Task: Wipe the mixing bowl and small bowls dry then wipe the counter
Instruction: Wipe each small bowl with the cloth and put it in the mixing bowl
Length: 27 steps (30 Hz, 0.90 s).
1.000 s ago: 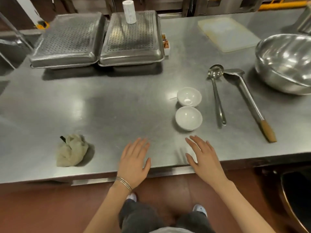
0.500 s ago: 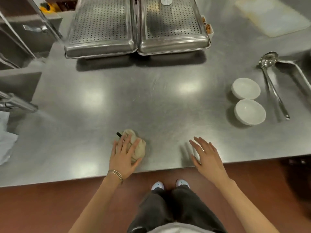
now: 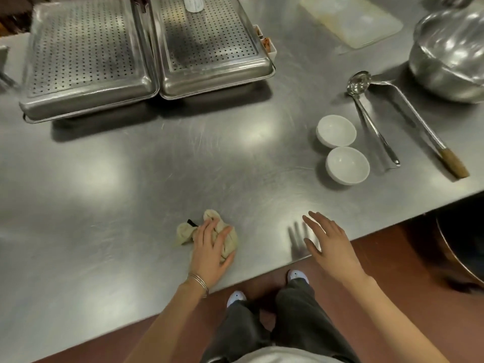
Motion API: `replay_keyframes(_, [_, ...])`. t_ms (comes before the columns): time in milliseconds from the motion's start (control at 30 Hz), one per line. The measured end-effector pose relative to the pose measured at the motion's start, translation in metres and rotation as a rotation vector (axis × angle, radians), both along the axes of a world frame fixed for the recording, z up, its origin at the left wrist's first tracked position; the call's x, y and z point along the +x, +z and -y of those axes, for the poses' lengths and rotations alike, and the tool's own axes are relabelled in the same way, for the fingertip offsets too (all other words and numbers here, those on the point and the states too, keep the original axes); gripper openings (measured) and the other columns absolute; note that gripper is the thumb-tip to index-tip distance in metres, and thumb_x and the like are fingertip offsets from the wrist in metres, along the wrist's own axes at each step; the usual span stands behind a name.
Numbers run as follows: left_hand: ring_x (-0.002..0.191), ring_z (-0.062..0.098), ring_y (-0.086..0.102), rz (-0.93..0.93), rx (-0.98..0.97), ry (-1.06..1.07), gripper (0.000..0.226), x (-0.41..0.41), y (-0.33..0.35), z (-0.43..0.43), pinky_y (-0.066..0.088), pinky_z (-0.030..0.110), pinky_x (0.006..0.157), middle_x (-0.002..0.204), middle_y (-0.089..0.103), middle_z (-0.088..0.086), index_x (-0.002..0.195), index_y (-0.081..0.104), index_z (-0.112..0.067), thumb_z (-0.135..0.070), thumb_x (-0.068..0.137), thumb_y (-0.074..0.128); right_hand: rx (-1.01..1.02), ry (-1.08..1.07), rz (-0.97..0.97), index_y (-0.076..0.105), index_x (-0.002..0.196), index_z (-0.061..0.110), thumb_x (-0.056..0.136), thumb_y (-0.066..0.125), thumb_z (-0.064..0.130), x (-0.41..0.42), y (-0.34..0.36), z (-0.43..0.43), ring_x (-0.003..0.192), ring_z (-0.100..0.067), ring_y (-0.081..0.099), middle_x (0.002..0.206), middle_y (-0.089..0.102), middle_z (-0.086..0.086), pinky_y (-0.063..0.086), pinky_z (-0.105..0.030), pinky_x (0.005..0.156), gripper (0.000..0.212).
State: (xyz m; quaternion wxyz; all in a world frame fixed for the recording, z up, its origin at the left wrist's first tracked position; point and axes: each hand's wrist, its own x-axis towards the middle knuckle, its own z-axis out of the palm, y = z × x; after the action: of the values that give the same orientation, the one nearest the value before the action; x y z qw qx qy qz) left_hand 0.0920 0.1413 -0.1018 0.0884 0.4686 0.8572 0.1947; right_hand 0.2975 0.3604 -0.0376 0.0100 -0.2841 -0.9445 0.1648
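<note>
So, barely begun, by the look of it. The left hand point(image 3: 209, 248) has its grip curled round the balled cloth point(image 3: 183, 233) near the table's point(image 3: 131, 179) front edge. The right hand point(image 3: 330, 242) hovers open, holding nothing. The small bowls point(image 3: 336, 131) sit side by side to the right, the mixing bowl point(image 3: 450, 53) far right; all await wiping, as does the table.

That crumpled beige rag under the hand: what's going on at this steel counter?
A person stands at a stainless steel counter, apparently about to start wiping. Their left hand grips a crumpled beige cloth near the front edge. The right hand hovers open beside it, holding nothing. Two small white bowls sit untouched further right, and the large shiny steel mixing bowl stands at the far right, also untouched.
</note>
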Motion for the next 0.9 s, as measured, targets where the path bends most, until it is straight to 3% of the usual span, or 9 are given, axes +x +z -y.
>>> replay_keyframes(133, [0.127,0.031,0.028,0.006,0.033,-0.155,0.057,0.025,0.001,-0.066,0.016,0.044,0.114,0.136,0.031,0.011,0.130,0.041,-0.023,-0.047,0.079,0.048,0.002,-0.033,0.006,0.052,0.130,0.015,0.088,0.036,0.039,0.014,0.003,-0.030,0.124,-0.030,0.050,0.135,0.053,-0.009,0.043,-0.047,0.097,0.052])
replay_keyframes(300, [0.125,0.028,0.030,-0.056,0.013,-0.286,0.056,0.080,0.006,-0.174,0.023,0.052,0.105,0.133,0.033,0.009,0.125,0.044,-0.026,-0.049,0.074,0.046,-0.026,-0.060,0.025,0.050,0.131,0.017,0.088,0.035,0.041,0.038,0.004,-0.091,0.124,-0.029,0.049,0.137,0.051,-0.008,0.045,-0.047,0.097,0.052])
replay_keyframes(400, [0.125,0.028,0.032,-0.045,-0.028,-0.228,0.054,0.114,0.009,-0.233,0.031,0.053,0.103,0.132,0.034,0.010,0.124,0.045,-0.025,-0.049,0.076,0.044,-0.036,-0.025,0.030,0.053,0.129,0.016,0.088,0.035,0.040,0.054,0.006,-0.136,0.123,-0.029,0.050,0.135,0.052,-0.008,0.045,-0.046,0.097,0.052])
replay_keyframes(533, [0.129,0.030,0.030,-0.004,-0.078,-0.175,0.052,0.143,0.013,-0.278,0.027,0.055,0.105,0.135,0.035,0.013,0.126,0.046,-0.023,-0.049,0.081,0.045,-0.018,0.080,0.035,0.058,0.124,0.013,0.088,0.047,0.033,0.064,0.010,-0.188,0.118,-0.030,0.055,0.130,0.057,-0.009,0.045,-0.043,0.093,0.043])
replay_keyframes(700, [0.130,0.025,0.026,0.104,0.032,-0.044,0.050,0.134,0.034,-0.257,0.031,0.045,0.108,0.140,0.037,0.016,0.131,0.046,-0.011,-0.039,0.090,0.039,-0.108,0.190,-0.115,0.064,0.115,0.009,0.089,0.044,0.026,0.052,0.016,-0.206,0.104,-0.027,0.062,0.119,0.063,-0.008,0.053,-0.036,0.085,0.036])
replay_keyframes(800, [0.127,0.029,0.039,0.143,0.025,0.099,0.052,0.106,0.045,-0.250,0.039,0.044,0.103,0.137,0.043,0.015,0.130,0.048,-0.008,-0.037,0.091,0.028,-0.140,0.258,-0.175,0.068,0.103,0.011,0.087,0.042,0.030,0.035,0.018,-0.190,0.088,-0.023,0.066,0.105,0.068,-0.004,0.055,-0.028,0.072,0.036])
replay_keyframes(900, [0.119,0.029,0.048,0.141,-0.015,0.062,0.054,0.078,0.045,-0.266,0.042,0.044,0.100,0.130,0.051,0.014,0.129,0.049,-0.006,-0.036,0.091,0.024,-0.265,0.172,-0.087,0.060,0.118,0.014,0.089,0.048,0.042,0.023,0.006,-0.173,0.101,-0.020,0.059,0.118,0.060,0.000,0.051,-0.029,0.081,0.042])
